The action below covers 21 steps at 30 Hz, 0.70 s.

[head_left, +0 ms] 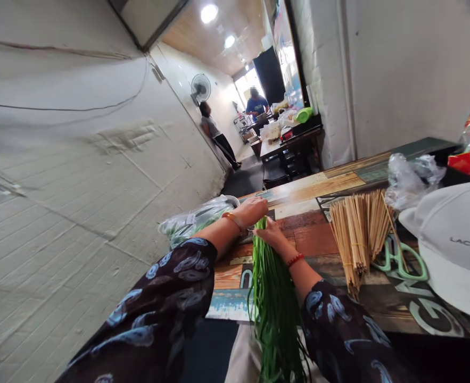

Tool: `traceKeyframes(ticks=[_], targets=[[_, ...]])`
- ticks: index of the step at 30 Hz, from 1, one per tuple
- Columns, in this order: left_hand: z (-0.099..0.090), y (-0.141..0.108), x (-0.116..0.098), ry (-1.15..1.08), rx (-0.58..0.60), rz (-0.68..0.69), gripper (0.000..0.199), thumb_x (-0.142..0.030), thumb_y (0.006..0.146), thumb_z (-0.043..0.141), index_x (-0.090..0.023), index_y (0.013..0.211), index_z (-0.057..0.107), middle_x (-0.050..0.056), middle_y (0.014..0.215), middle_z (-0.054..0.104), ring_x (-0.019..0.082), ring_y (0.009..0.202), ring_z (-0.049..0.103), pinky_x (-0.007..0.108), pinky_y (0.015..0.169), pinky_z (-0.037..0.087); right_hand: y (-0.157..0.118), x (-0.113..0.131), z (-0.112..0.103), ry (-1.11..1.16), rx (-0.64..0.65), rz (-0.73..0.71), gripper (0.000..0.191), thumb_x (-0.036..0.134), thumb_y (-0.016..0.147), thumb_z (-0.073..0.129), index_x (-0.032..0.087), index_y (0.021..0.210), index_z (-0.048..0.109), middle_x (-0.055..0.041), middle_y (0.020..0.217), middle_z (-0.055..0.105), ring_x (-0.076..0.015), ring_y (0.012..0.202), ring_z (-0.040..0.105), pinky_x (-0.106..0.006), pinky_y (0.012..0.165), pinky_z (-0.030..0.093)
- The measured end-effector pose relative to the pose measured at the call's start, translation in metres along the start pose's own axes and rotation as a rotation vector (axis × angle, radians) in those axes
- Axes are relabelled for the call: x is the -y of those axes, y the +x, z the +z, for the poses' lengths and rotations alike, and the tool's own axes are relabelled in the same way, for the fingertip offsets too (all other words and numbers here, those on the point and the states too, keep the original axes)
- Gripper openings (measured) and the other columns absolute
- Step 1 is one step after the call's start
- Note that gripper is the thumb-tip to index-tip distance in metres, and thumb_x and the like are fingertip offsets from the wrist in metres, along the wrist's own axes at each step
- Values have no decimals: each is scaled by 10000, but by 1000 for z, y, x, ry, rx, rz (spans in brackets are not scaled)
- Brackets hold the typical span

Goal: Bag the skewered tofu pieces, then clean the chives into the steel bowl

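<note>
Garlic chives, apparently [272, 298]: top end in the hands above the wood-patterned table [308, 242], long blades trailing over the near edge toward the lap. Right hand [272, 233] closed around the bunch near its top. Left hand [254, 211] curled at the very end; fingertips hidden, cannot tell if it grips.

Risks, my judgement: a loosened right hold lets blades slide lapward, their overhanging weight pulling; tight squeezing could bruise stems; a rightward elbow swing might scatter the skewers [358, 229].

Count: one bunch; one scissors [414, 263]; one cap [458, 239]; two bracelets, one per wrist; two people beyond. Skewers too many to count.
</note>
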<state>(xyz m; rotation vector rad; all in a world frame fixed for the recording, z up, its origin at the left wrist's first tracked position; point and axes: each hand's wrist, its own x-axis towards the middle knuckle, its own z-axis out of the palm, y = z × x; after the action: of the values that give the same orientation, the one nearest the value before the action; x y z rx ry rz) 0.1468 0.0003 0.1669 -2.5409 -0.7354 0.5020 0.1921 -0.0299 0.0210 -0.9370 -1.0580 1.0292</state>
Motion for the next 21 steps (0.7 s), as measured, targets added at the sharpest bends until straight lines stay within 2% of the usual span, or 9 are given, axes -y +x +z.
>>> traceKeyframes(ticks=[3,7,13,18,21], targets=[[6,-2,-8,-11,-11,15,226,-23,871,487,-65,868,710,195,951,685,277,984,635,371,878,469,0,-2,4,-160,-92,-23,199,244,554,608,227,740,539,-11,685,600,-205,728,546,-327,701,434],[14,-2,-9,-46,-19,8,194,-32,871,515,-73,834,701,194,944,691,276,967,641,366,869,473,-3,1,6,-212,-68,-50,152,220,560,608,239,689,530,-46,722,639,-239,769,580,-342,721,441],[26,1,7,-112,-63,-25,151,-27,824,569,-99,760,685,156,876,694,257,901,649,360,844,487,-8,6,7,-294,-17,-32,249,188,600,615,225,846,591,-45,843,698,-221,786,604,-332,723,479],[29,1,20,-169,-99,-50,103,-27,703,668,-128,715,683,103,814,683,238,849,655,324,817,508,-5,6,7,-187,0,-17,245,181,576,615,229,815,594,8,772,666,-193,753,586,-314,702,464],[28,-5,25,-201,-160,-87,109,-96,780,624,-126,849,704,123,938,684,245,904,657,341,846,513,-3,11,2,-25,29,27,252,203,574,623,214,823,591,22,728,645,-172,709,564,-289,653,459]])
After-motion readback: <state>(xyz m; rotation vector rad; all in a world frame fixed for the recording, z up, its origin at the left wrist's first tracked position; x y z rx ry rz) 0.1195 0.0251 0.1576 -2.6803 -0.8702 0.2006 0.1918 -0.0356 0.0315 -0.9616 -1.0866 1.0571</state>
